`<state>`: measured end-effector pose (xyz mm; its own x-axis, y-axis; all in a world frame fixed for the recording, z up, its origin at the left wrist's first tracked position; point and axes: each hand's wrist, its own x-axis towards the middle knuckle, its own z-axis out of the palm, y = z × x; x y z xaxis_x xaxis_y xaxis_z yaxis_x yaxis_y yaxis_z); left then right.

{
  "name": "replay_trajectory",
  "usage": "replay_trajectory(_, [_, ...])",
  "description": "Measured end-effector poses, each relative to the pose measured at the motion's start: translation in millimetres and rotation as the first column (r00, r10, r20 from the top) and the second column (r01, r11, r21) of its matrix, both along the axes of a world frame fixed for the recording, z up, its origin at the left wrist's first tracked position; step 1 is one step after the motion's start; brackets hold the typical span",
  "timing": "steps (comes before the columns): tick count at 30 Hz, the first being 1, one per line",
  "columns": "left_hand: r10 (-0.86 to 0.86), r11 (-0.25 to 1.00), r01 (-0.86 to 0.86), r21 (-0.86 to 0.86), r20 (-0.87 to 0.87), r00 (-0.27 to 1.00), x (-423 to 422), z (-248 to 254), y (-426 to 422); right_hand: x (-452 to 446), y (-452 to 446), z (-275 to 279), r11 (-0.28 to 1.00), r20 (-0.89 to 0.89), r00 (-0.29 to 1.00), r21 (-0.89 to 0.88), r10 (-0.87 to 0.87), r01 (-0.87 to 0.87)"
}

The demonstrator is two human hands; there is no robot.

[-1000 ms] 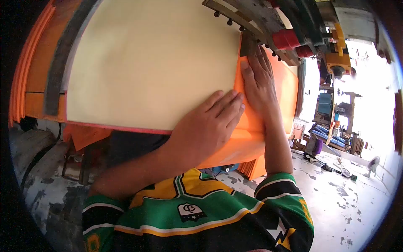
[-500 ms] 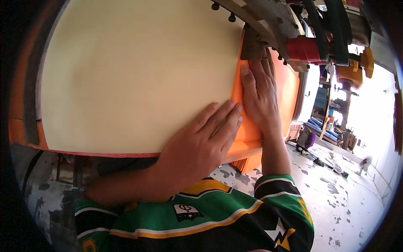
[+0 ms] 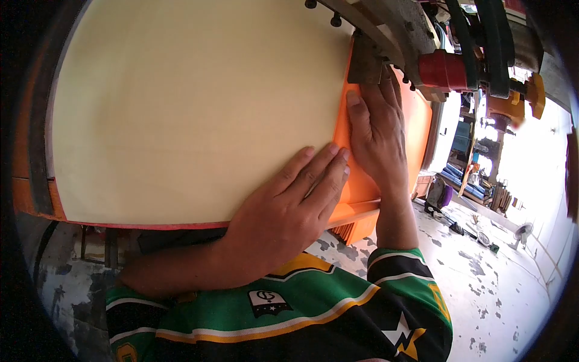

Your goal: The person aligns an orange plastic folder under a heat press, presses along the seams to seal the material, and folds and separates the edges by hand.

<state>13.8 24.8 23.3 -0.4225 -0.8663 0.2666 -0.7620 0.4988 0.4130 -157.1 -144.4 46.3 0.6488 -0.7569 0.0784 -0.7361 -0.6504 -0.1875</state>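
Observation:
My left hand (image 3: 286, 202) lies flat on the lower right part of a large cream sheet (image 3: 193, 114), fingers pointing up and right toward its right edge. Beside that edge, my right hand (image 3: 381, 133) rests flat with outstretched fingers on an orange sheet or surface (image 3: 357, 181). Its fingertips reach up to a small metal plate (image 3: 365, 60) under the machine's metal bar (image 3: 368, 24) and are partly hidden there. The plate sits along the cream sheet's edge. Neither hand grips anything.
A red machine part (image 3: 443, 69) and a yellow knob (image 3: 535, 95) are at the upper right. Below the table edge are stacked orange sheets (image 3: 356, 230). A standing fan (image 3: 523, 234) and shelves of blue items (image 3: 461, 178) stand farther right, by the worn floor (image 3: 458, 289).
The view has shifted slightly, so the machine sits a little farther right. Both hands stay nearly in place on the sheets.

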Motion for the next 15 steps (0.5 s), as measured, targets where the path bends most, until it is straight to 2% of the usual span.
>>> replay_trajectory(5, [0.002,1.000,-0.002,0.001,-0.019,1.000,-1,-1,0,3,0,1,0.999,0.034,0.999,-0.009,0.032,-0.032])
replay_trajectory(10, [0.008,1.000,-0.008,0.003,-0.017,1.000,-2,-1,-1,-8,1,-15,0.994,-0.001,1.000,-0.110,-0.021,0.021])
replay_trajectory(14, [0.013,1.000,-0.013,-0.005,-0.002,1.000,-2,0,1,-5,1,-11,0.998,0.044,0.999,-0.066,-0.016,0.019])
replay_trajectory(15, [0.014,1.000,-0.014,-0.005,-0.001,1.000,-2,-1,1,0,1,-8,0.998,0.028,0.998,-0.016,-0.062,0.063])
